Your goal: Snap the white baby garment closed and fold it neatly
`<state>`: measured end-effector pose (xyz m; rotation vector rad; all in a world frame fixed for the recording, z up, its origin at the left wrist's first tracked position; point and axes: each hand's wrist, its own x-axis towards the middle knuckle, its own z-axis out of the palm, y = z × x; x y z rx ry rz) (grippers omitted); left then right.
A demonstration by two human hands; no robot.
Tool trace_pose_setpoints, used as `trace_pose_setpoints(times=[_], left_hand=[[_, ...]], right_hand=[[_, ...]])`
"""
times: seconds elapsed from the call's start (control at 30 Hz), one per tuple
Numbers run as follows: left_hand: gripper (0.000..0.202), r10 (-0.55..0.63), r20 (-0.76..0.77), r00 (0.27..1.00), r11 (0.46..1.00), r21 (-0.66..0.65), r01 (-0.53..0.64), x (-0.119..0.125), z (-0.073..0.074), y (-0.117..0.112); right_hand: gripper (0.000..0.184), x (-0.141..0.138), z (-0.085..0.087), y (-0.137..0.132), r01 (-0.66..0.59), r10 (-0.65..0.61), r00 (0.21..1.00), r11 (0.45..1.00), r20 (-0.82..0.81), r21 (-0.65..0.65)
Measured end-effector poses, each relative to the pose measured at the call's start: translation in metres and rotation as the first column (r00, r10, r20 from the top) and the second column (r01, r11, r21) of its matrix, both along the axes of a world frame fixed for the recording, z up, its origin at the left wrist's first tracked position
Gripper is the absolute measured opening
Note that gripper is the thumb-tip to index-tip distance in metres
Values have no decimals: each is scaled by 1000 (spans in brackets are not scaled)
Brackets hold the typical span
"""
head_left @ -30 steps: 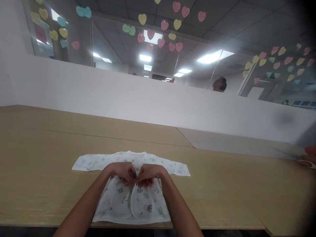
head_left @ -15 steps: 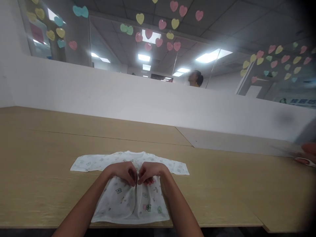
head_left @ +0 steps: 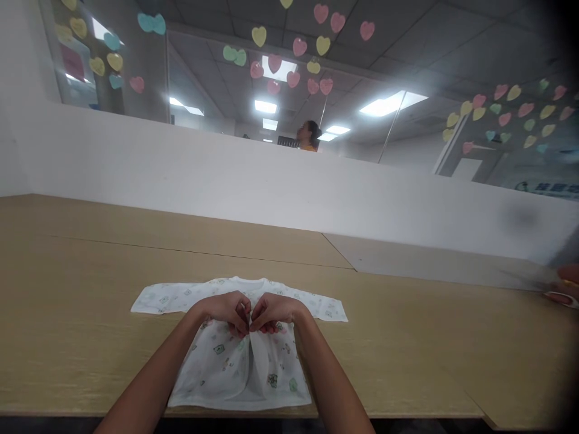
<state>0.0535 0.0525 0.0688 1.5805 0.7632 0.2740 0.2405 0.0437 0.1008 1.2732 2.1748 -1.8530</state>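
Note:
A small white long-sleeved baby shirt (head_left: 221,367) with a green animal print lies spread on the table, its sleeves stretched out to both sides and its collar pointing away from me. Its front parts below my hands, where the two edges form a gap down to the hem. My left hand (head_left: 233,310) pinches one front edge at mid-chest. Right beside it, my right hand (head_left: 271,312) pinches the other edge, and the fingertips of both hands nearly meet. Whatever fastener may sit between the fingers is hidden.
The wooden table (head_left: 407,349) ends at a near edge just below the hem. A low white wall (head_left: 226,175) rises behind it, topped by glass with heart stickers. At the far right, part of another person's hand (head_left: 567,274) shows near scissors-like handles (head_left: 561,298).
My fingertips have drawn closer together and a little upward, bringing the front edges together. The gap below has widened. Behind the glass, a person has moved left.

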Motion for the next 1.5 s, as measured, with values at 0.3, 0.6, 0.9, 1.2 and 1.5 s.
trace_pose_setpoints(times=[0.3,0.6,0.9,1.2,1.5], left_hand=[[42,-12,88,996,1000,-9,13,-1,-6,2],[42,-34,118,992,998,-46,40,-3,-6,4],[44,-17,130,991,999,-40,23,-5,-4,3],[42,-7,126,992,999,-53,13,-4,-2,1],[39,37,73,997,999,14,-39,-5,-13,5]], right_hand=[[35,2,-2,2,2,-3,1000,1000,17,25],[20,3,0,1,4,-6,997,1000,79,25],[25,7,0,1,-66,66,998,998,-10,-8],[27,6,0,1,-52,52,999,998,-12,19],[14,-14,0,-9,63,-68,992,997,105,50]])
